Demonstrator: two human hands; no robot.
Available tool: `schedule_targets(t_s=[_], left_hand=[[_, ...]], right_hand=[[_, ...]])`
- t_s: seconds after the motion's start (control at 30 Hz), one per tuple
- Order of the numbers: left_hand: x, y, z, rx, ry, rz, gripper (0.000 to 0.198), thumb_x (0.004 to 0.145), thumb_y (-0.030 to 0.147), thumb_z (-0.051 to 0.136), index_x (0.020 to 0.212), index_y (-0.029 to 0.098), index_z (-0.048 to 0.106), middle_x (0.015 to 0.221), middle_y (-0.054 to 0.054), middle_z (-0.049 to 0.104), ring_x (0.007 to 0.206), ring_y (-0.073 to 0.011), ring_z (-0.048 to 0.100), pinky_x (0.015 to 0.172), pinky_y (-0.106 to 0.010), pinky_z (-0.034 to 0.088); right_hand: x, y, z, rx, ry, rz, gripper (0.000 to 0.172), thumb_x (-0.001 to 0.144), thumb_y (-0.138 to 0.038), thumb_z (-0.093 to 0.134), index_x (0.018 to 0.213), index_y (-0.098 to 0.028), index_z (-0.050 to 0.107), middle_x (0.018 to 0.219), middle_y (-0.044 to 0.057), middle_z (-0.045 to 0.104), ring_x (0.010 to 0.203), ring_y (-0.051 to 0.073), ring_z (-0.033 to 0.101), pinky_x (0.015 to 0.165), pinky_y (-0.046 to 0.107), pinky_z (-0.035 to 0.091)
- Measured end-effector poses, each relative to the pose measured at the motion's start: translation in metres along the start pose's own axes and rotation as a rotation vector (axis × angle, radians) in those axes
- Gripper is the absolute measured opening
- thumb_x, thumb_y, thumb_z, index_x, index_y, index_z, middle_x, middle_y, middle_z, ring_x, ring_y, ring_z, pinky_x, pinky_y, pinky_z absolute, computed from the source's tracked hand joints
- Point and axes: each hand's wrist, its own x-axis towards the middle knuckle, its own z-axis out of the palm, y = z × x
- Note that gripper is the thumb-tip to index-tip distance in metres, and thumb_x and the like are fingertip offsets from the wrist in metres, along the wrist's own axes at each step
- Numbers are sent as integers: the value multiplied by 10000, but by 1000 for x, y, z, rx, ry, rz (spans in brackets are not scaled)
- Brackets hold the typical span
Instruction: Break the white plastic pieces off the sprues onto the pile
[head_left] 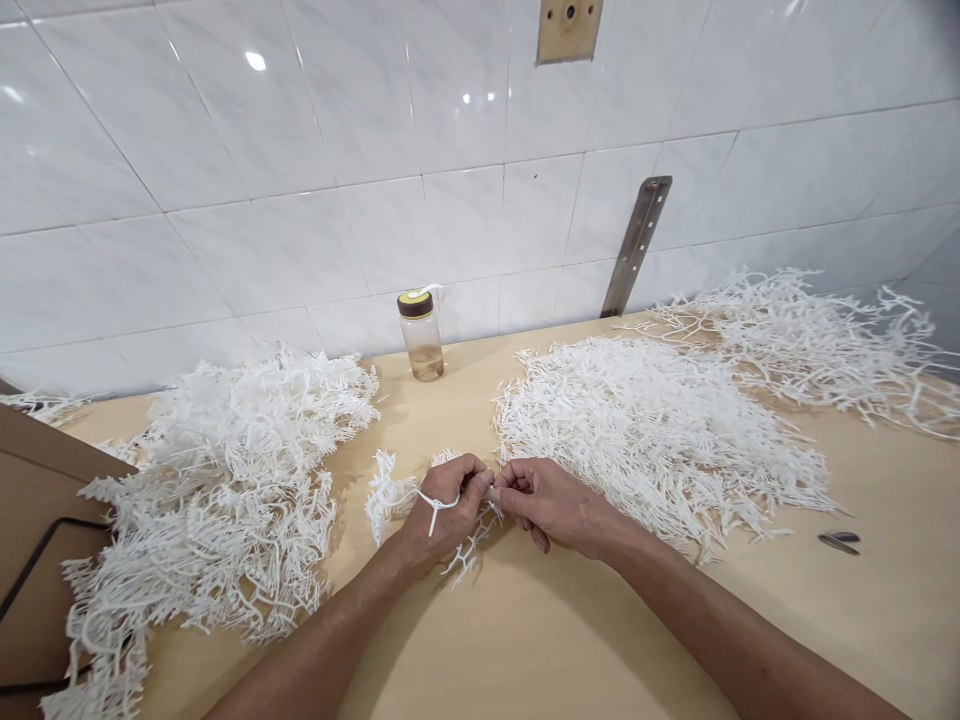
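Note:
My left hand (452, 518) is closed around a white plastic branch (466, 560), whose forked twigs hang below the palm and also poke out past the hand to the left. One thin white twig (435, 508) crosses the back of this hand. My right hand (553, 505) meets it fingertip to fingertip, thumb and index finger pinched at the branch's end. A small dark bit shows between the fingertips, too small to make out. Just beyond my right hand lies a wide heap of white twigs (645, 430).
A large white branch pile (232, 490) covers the table's left, beside a brown box (45, 550). Looser white branches (825, 345) lie far right. A bottle (425, 355) of brownish liquid stands near the tiled wall. Small metal snips (840, 542) rest at right; a metal bracket (637, 245) leans behind.

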Motion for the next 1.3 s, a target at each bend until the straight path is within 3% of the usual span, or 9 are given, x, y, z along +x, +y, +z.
schedule_targets(t_s=[0.2, 0.3, 0.43, 0.53, 0.63, 0.73, 0.9, 1.07, 1.3], left_hand=[[1, -3, 0, -22, -6, 6, 272, 896, 364, 494, 701, 182, 541, 633, 32, 503, 598, -118, 426, 576, -239, 345], [2, -6, -2, -47, -20, -14, 291, 891, 397, 512, 706, 178, 562, 638, 33, 509, 607, -119, 437, 582, -241, 351], [5, -7, -6, -150, -35, -80, 320, 866, 447, 556, 708, 170, 584, 642, 25, 520, 616, -124, 455, 576, -241, 361], [6, -2, -9, -277, -71, -102, 348, 829, 497, 611, 744, 160, 616, 694, -5, 575, 670, -141, 512, 605, -246, 402], [4, 4, -11, -395, -95, -122, 385, 783, 528, 671, 830, 146, 654, 788, -52, 639, 745, -170, 572, 644, -258, 441], [4, 7, -13, -417, -85, -150, 401, 764, 535, 691, 835, 143, 648, 760, -52, 625, 691, -154, 547, 600, -247, 418], [7, 2, -18, -337, -143, -147, 400, 736, 538, 691, 680, 159, 574, 611, 21, 476, 573, -100, 392, 521, -225, 296], [9, 4, -23, -291, -279, -149, 336, 732, 473, 673, 653, 168, 557, 589, 37, 451, 565, -100, 370, 524, -231, 278], [9, 4, -23, -238, -258, -119, 304, 767, 447, 624, 662, 171, 551, 590, 35, 440, 568, -104, 364, 511, -227, 277]], right_hand=[[1, 0, 0, 171, -57, -49, 164, 819, -335, 619, 778, -198, 540, 560, -68, 495, 408, 64, 429, 372, 177, 359], [1, 1, 0, 135, -51, -54, 155, 835, -340, 594, 796, -198, 546, 568, -67, 486, 410, 68, 424, 377, 187, 356], [1, 1, 0, -129, 119, -135, 171, 842, -343, 581, 766, -189, 574, 618, -40, 531, 484, 80, 457, 433, 195, 355], [1, -1, 1, -153, 210, -193, 162, 840, -325, 575, 753, -188, 577, 677, -18, 562, 564, 99, 487, 462, 195, 375], [1, -3, 3, -12, 179, -134, 209, 873, -401, 555, 825, -199, 568, 696, -28, 549, 479, 85, 471, 397, 199, 383], [0, -5, 4, 46, 160, -121, 271, 882, -466, 557, 842, -199, 569, 699, -34, 543, 424, 69, 449, 365, 200, 386], [-4, -9, -1, -19, 77, -134, 258, 882, -441, 576, 800, -196, 584, 662, -38, 545, 425, 61, 444, 381, 189, 375], [-9, -13, -7, -81, -9, -125, 188, 882, -361, 582, 797, -193, 598, 577, -52, 525, 416, 68, 448, 402, 190, 387], [-10, -13, -4, -85, -10, -100, 295, 899, -462, 560, 772, -196, 568, 533, -57, 491, 403, 86, 481, 387, 195, 401]])
